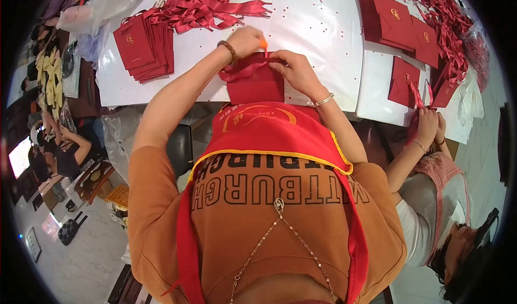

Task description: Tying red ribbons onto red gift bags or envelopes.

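Note:
In front of me at the table's near edge is a dark red paper bag (pixel 256 92), its lower part against my apron. A red satin ribbon (pixel 242 75) loops across its upper part. My left hand (pixel 245 41), with a beaded bracelet at the wrist, is closed above the bag's far edge. A small bright orange thing (pixel 264 44) shows at its fingertips, and a short length of ribbon runs down from there. On the right side of the bag, my right hand (pixel 295 71) pinches the ribbon between thumb and fingers near the edge.
A fanned stack of red bags (pixel 142 51) lies to the left, beside a heap of red ribbons (pixel 207 5). More bags (pixel 390 21) and ribbons lie on the right. There, a co-worker's hands (pixel 428 123) handle a ribboned bag. Small red dots litter the white table (pixel 323 40).

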Demonstrator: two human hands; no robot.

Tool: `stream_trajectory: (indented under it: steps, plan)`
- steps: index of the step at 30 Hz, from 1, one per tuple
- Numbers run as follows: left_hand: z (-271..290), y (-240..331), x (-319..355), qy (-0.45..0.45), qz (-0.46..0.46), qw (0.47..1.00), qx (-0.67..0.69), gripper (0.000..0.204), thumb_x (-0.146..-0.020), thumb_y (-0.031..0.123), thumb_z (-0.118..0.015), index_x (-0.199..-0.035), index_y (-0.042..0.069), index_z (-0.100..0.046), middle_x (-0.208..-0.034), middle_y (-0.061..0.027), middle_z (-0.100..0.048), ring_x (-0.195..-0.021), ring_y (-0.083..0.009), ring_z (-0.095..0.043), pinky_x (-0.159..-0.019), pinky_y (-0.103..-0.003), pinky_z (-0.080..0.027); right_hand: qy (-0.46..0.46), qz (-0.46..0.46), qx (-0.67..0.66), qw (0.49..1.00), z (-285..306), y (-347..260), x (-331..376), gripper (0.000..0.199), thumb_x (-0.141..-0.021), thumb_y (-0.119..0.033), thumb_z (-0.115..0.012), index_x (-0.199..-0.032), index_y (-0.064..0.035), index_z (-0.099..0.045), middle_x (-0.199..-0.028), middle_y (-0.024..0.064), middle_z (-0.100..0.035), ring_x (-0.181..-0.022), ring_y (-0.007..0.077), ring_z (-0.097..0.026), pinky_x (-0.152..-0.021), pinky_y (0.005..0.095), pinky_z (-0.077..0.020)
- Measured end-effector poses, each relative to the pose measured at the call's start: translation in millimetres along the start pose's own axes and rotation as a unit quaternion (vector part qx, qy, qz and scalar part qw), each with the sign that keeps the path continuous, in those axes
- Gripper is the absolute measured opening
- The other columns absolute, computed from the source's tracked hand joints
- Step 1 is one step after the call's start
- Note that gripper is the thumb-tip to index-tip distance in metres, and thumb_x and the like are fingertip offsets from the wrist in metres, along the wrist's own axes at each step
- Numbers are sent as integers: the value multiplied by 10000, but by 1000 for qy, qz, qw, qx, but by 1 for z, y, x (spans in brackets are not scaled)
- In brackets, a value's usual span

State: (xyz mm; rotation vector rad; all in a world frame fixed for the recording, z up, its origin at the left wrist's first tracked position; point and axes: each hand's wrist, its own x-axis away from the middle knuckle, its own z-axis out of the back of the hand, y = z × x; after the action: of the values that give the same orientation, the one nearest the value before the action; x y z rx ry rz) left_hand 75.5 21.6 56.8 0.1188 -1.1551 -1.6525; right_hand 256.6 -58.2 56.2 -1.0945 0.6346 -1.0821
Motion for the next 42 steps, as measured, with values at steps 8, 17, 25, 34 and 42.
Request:
stream_trajectory:
  steps: [8, 17, 25, 34, 42]
  plan:
    - [-6, -13, -4, 70, 62, 980, 178, 171, -833, 199, -516, -858, 37, -566, -732, -42, -565, -571, -114, -511, -484, -245, -394, 122, 182, 188, 957, -5, 6, 1, 191, -755, -90, -622, -941, -51, -604, -806, 118, -599, -722, 266, -560, -690, 358, -448]
    - [41, -19, -26, 191, 60, 883, 425, 121, -805, 66, -474, -810, 23, -587, -643, -59, -541, -535, -170, -526, -468, -302, -416, -72, -50, -92, 992, 4, -5, 8, 147, -789, -76, -624, -921, -30, -578, -768, 13, -561, -685, 75, -501, -638, 225, -418]
    - [1, -58, 14, 49, -1, 820, 571, 293, -891, 279, -455, -1081, 59, -496, -980, -101, -578, -795, -188, -566, -658, -309, -494, -41, -23, -495, 868, 0, -2, -1, 203, -780, 2, -616, -941, -89, -533, -925, 17, -586, -828, 108, -550, -737, 244, -451]
    - [-52, -5, 50, 157, 56, 769, 617, 357, -847, 155, -547, -1170, 32, -454, -961, -65, -578, -874, -165, -581, -699, -271, -479, 97, -104, -438, 887, -3, 25, -11, 222, -825, -131, -595, -1037, -83, -546, -999, 26, -554, -844, 94, -525, -705, 227, -413]
    - [-20, -40, 47, 257, 42, 961, -89, 203, -812, 212, -499, -925, 95, -621, -945, -164, -610, -859, -330, -579, -731, -420, -456, 275, -118, -254, 920, 19, 29, -6, 176, -852, -165, -556, -985, -52, -560, -757, -3, -538, -653, 56, -492, -553, 199, -390]
